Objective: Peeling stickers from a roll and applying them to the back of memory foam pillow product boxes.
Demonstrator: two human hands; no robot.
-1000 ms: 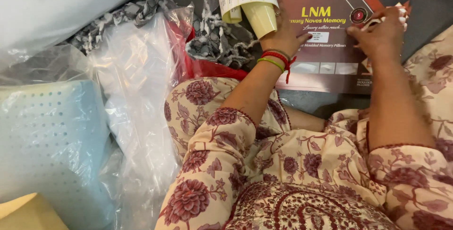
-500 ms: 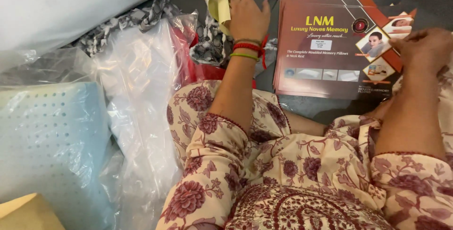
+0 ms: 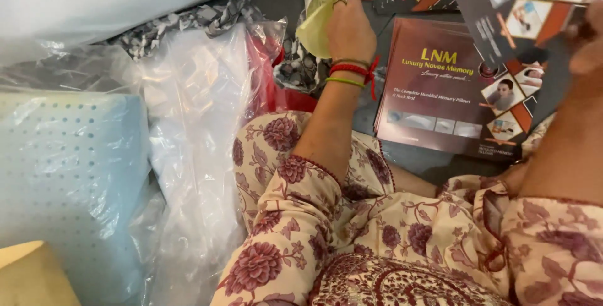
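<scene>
While the left hand [image 3: 349, 29] closes around a yellow-backed sheet roll [image 3: 317, 17], a maroon printed card stack [image 3: 440, 92] lies just right of its wrist. At the far right edge the right hand [image 3: 587, 54] pinches a loose printed card [image 3: 502, 10], lifted above the stack

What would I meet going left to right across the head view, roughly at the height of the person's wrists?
Pale blue dotted foam pillow → crinkled clear plastic bag → left hand gripping a yellow paper roll → maroon printed cardboard pillow box → right hand, blurred at the frame edge.
</scene>
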